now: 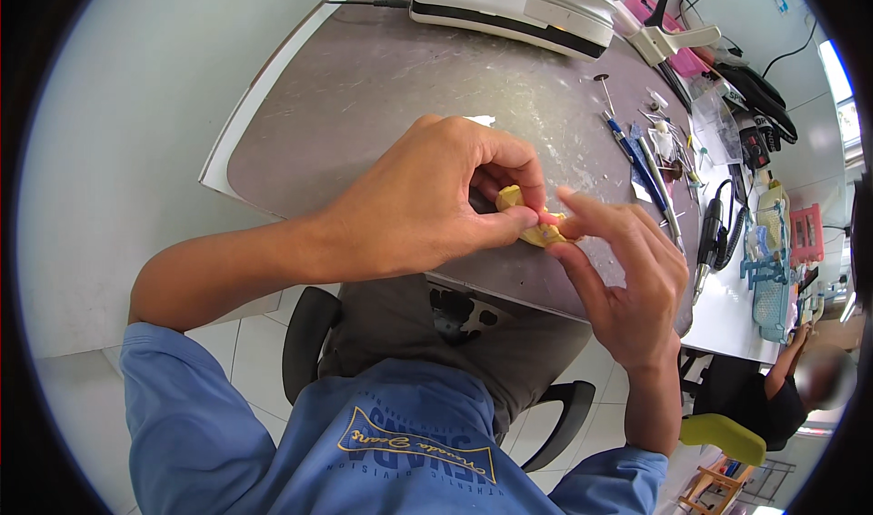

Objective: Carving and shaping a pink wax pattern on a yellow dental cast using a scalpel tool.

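A small pale yellow piece (509, 197), which looks like a cast model, is held over the front part of the grey bench top (327, 124), with a small pink part (546, 218) on it. My left hand (432, 192) has its fingers curled and pinched on the piece, its thumb lying across the near side. From the right, my right hand (627, 279) grips the same piece between bent fingers and thumb. Part of the piece is hidden by my fingers, so its full shape is hard to make out.
A white machine (473, 1) sits at the back. Slim tools (637, 160) and small bits lie right of my hands, near a corded handpiece (707, 251). Blue baskets (771, 306) line the right side. A co-worker in black (746, 388) sits beyond. A chair armrest (300, 342) is beside me.
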`<state>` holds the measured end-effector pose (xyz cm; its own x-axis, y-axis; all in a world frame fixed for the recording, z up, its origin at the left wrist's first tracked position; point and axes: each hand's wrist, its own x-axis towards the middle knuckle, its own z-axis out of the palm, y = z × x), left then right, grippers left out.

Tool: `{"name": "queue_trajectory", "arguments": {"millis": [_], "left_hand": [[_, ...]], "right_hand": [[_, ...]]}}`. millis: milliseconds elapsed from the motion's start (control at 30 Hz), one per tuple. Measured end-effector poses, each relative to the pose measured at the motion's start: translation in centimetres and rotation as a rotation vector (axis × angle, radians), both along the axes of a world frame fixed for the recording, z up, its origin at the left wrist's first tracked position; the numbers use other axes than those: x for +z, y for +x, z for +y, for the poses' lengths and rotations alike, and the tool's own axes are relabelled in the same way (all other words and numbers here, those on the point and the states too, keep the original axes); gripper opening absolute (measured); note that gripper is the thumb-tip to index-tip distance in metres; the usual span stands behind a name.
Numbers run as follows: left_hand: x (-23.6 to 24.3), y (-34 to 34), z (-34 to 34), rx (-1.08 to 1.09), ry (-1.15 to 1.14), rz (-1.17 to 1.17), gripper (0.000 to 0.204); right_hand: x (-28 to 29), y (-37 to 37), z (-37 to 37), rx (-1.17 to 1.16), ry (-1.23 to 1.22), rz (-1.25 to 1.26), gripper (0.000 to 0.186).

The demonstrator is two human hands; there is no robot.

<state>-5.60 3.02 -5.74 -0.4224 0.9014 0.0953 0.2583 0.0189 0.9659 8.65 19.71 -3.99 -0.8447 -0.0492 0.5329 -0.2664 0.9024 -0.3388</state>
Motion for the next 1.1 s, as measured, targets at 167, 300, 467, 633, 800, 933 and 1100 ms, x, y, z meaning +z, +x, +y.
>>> {"name": "queue_trajectory", "arguments": {"millis": [167, 300, 467, 633, 800, 933, 1100], "left_hand": [[-0.1, 0.2, -0.1, -0.001, 0.024, 0.052, 0.008], [-0.3, 0.3, -0.2, 0.005, 0.029, 0.070, 0.008], [0.0, 0.2, -0.3, -0.004, 0.039, 0.071, 0.008], [-0.1, 0.2, -0.1, -0.054, 0.049, 0.075, 0.007], [0.2, 1.0, 0.1, 0.032, 0.073, 0.217, 0.005], [-0.1, 1.5, 0.0, 0.023, 0.142, 0.323, 0.008], [-0.3, 2.7, -0.3, 0.136, 0.223, 0.735, 0.025]], "right_hand": [[0.5, 0.3, 0.1, 0.091, 0.149, -0.034, 0.034], [0.2, 0.3, -0.1, 0.032, 0.015, -0.017, 0.029], [-0.1, 0.4, 0.0, 0.047, 0.061, 0.003, 0.024], [-0.2, 0.5, 0.3, 0.079, 0.098, 0.033, 0.021], [-1.4, 0.8, 1.2, 0.126, 0.172, 0.070, 0.028], [-2.3, 0.8, 1.2, 0.113, 0.089, 0.153, 0.024], [-2.1, 0.9, 1.4, 0.070, 0.000, 0.134, 0.024]]}}
